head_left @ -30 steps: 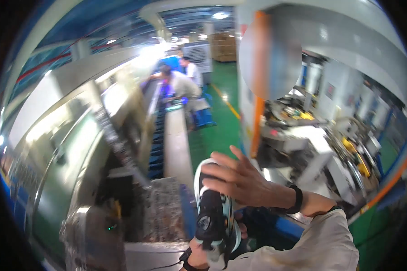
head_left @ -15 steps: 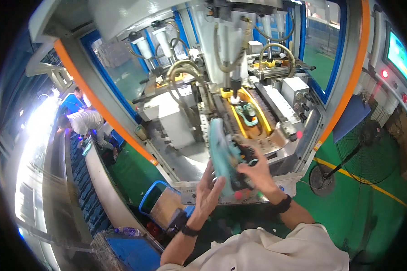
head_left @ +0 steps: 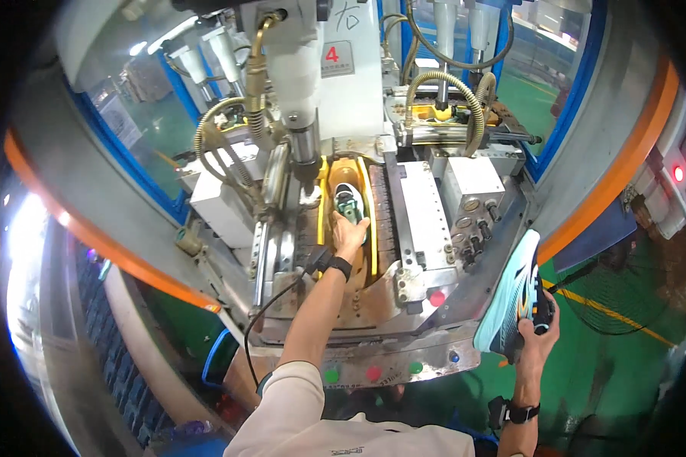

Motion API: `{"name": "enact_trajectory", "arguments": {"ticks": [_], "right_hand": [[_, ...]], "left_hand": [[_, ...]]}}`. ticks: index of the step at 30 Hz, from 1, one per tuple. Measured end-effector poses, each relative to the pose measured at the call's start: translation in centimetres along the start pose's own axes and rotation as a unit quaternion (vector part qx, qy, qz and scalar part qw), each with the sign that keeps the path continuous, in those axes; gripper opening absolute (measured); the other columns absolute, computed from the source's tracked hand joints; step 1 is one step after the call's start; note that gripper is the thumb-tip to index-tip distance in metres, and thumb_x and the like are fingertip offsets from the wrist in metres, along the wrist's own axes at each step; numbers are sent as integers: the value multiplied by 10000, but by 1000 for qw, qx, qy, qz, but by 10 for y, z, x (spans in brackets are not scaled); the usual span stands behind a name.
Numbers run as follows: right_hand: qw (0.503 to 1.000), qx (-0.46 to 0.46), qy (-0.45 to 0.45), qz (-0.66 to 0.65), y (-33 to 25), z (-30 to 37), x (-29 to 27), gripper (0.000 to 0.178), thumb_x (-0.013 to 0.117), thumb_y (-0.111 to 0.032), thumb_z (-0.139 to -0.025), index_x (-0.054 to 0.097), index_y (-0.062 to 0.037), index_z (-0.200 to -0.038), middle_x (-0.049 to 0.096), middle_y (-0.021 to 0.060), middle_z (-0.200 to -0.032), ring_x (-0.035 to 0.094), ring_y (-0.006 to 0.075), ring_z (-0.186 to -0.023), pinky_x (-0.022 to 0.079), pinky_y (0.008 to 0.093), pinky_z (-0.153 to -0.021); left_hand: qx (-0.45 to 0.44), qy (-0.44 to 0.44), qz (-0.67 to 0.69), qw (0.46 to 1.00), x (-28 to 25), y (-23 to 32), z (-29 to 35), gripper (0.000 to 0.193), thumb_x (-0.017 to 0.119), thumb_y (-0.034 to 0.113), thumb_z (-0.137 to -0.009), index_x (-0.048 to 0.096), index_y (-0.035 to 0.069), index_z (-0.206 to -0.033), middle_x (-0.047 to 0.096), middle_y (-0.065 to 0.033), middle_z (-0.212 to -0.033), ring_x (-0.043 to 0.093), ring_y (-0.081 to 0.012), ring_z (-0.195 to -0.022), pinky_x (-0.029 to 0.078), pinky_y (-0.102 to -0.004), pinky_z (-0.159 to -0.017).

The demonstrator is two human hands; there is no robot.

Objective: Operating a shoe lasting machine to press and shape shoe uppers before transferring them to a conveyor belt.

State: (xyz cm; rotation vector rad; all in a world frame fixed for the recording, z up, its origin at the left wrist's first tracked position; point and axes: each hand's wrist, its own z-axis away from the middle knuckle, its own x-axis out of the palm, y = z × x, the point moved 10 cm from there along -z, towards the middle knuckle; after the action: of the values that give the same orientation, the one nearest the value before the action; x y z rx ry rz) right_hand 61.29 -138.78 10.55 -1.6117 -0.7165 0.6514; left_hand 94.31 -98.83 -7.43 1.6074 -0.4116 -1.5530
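Observation:
My left hand (head_left: 349, 234) reaches into the machine's yellow-sided trough, fingers round the near end of a dark green and white sports shoe (head_left: 347, 199). That shoe lies lengthwise in the trough, its near part hidden by the hand. Off to the right, my right hand (head_left: 540, 335) grips a second sports shoe (head_left: 512, 293) by its dark upper, thumb and fingers closed on it. Its pale blue sole side faces left, and it is held tilted beside the machine's front right corner.
The yellow side pads (head_left: 372, 221) flank the trough. A vertical press cylinder (head_left: 306, 145) hangs just left of it. Coloured push buttons (head_left: 373, 373) line the front edge. A black cable (head_left: 253, 335) runs near my left forearm. A floor fan (head_left: 606, 297) stands at right.
Both hands were at the pale blue-soled shoe in front of the machine. My right hand has carried it right; my left hand has left it and moved onto the shoe in the trough.

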Motion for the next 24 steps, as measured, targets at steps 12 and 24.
{"name": "enact_trajectory", "arguments": {"ticks": [12, 24], "right_hand": [[956, -45, -168, 236, -8, -121, 208, 535, 775, -137, -655, 600, 24, -1135, 662, 106, -981, 617, 176, -884, 501, 299, -820], [839, -149, -241, 464, 137, -73, 512, 441, 669, -145, -767, 477, 53, -1111, 680, 273, -945, 694, 391, -907, 566, 444, -779]], "left_hand": [[-116, -193, 536, 813, -59, -43, 65, 332, 741, -32, -765, 638, -59, -1080, 682, -120, -1005, 674, -212, -864, 554, -357, -770], [-206, 50, 526, 824, -319, -167, 343, 557, 685, -56, -721, 524, -59, -1254, 644, -148, -1115, 661, -242, -993, 548, -358, -847]]}}
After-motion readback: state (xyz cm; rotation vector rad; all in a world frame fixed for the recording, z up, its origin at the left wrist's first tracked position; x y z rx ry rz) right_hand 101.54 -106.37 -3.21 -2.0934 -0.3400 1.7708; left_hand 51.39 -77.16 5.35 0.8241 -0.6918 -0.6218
